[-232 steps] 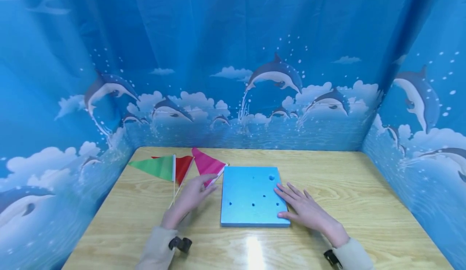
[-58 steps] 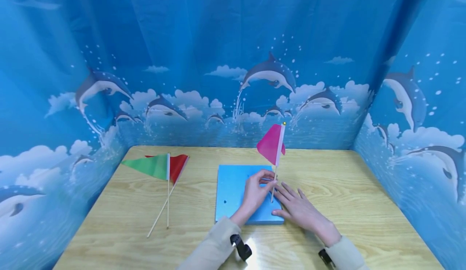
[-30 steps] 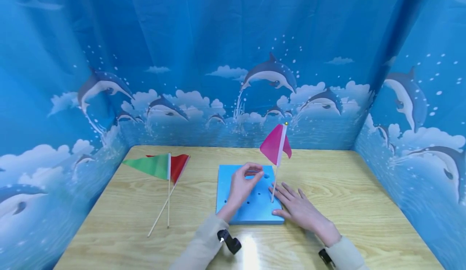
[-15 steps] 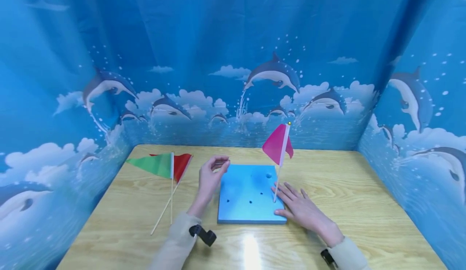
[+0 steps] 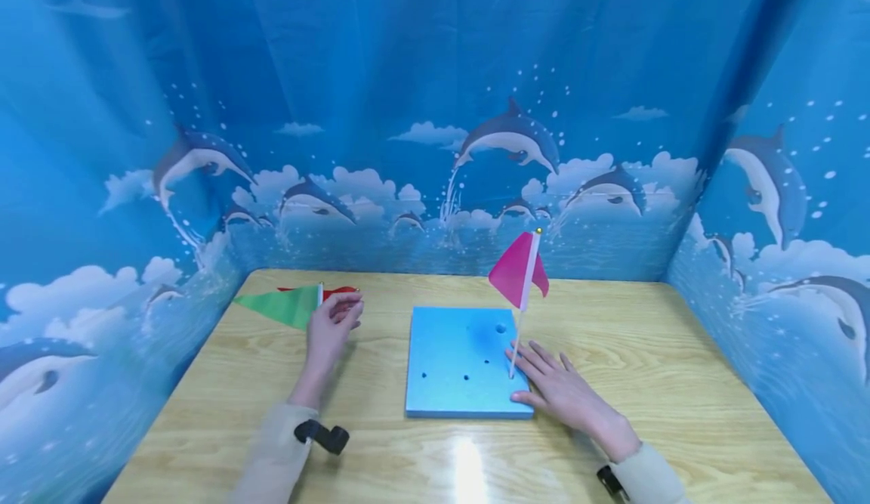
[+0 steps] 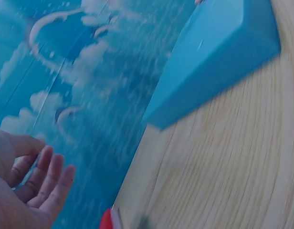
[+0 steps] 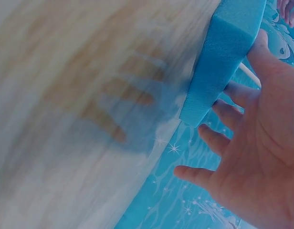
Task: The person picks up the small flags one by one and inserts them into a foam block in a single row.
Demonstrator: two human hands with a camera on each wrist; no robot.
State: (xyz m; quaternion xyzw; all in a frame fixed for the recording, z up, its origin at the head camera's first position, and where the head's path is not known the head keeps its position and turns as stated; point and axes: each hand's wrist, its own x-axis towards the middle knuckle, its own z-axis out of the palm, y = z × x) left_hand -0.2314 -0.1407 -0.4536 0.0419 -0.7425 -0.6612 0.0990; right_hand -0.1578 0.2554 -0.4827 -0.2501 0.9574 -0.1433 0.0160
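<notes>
My left hand point(image 5: 333, 326) is over the red flag point(image 5: 338, 290), hiding most of its cloth and stick. Its fingers are loosely bent with nothing between them in the left wrist view, where a bit of the red flag point(image 6: 106, 220) shows below. Beside it lies the green flag point(image 5: 288, 307), its stick mostly covered by the hand. The pink flag point(image 5: 513, 271) stands, leaning slightly right, in a hole of the blue foam block point(image 5: 448, 349). My right hand point(image 5: 567, 394) rests with spread, straight fingers on the block's right edge, next to the pink flag's stick.
The block has several other holes, one wider hole point(image 5: 501, 329) near its back right corner. All this lies on a wooden table point(image 5: 666, 383), bounded behind and at the sides by a dolphin-printed curtain point(image 5: 381, 111).
My left hand carried the pink flag from the left to the block, stood it in a hole, let go, then moved back left over the red flag. The right hand stayed on the block.
</notes>
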